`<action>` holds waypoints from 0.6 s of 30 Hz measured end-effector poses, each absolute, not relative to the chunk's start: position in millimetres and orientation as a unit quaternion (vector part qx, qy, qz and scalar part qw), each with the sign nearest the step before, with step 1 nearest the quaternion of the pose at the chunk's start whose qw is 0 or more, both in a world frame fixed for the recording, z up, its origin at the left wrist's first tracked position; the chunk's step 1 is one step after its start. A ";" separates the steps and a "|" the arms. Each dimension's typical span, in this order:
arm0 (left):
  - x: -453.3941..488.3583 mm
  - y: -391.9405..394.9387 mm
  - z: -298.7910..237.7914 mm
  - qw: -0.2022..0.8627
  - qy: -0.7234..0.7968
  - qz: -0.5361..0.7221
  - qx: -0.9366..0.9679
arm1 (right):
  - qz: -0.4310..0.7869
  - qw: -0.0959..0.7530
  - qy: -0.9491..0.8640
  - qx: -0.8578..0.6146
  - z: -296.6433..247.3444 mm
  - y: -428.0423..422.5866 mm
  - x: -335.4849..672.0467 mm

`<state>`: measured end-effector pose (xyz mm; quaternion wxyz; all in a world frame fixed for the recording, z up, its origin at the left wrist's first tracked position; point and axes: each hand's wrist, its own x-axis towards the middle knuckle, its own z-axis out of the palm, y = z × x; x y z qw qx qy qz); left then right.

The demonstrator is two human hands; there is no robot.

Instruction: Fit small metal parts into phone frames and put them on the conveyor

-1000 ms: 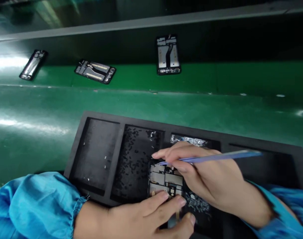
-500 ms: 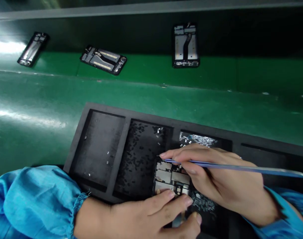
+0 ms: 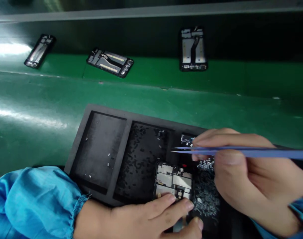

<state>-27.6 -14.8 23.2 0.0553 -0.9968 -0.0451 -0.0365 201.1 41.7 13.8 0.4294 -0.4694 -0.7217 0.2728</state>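
Observation:
An opened phone [image 3: 182, 181] with its inner board and metal shields bare rests on the dark compartment tray [image 3: 120, 154]. Across its lower part lies my left hand [image 3: 151, 217], closed on it with the fingers over the face and the thumb by the right side. My right hand [image 3: 256, 174] pinches a pair of blue-purple tweezers [image 3: 263, 153]. Their two thin tips point left, slightly apart, above the phone's top edge; I see nothing between them. Beneath my right hand, partly covered, is a pile of small shiny pieces [image 3: 207, 199].
Three more opened phones lie at the back: one on the left [image 3: 40, 50], one near the middle [image 3: 110, 62], one on the right [image 3: 193, 49]. Small dark pieces [image 3: 137, 156] are scattered in the tray's second compartment. The bench [image 3: 49, 96] is green.
My right hand has drawn the tweezers up and right, away from the phone's top edge, and their tips now show. My left hand stays on the phone. The view has shifted slightly.

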 end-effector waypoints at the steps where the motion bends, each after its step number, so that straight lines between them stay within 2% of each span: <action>1: -27.8 -14.3 24.3 0.059 -0.041 -0.028 -0.997 | 0.275 0.426 -0.708 -0.491 13.7 41.6 199.1; 4: -27.4 -14.7 22.6 0.057 -0.041 -0.033 -0.997 | 0.269 0.401 -0.716 -0.505 12.6 41.6 197.0; 10: -25.8 -19.3 13.5 0.025 -0.045 -0.056 -0.997 | 0.276 0.346 -0.837 -0.321 18.5 43.9 211.8; 18: -26.0 -20.4 14.1 0.031 -0.044 -0.049 -0.997 | 0.271 0.314 -0.862 -0.292 19.0 42.0 214.2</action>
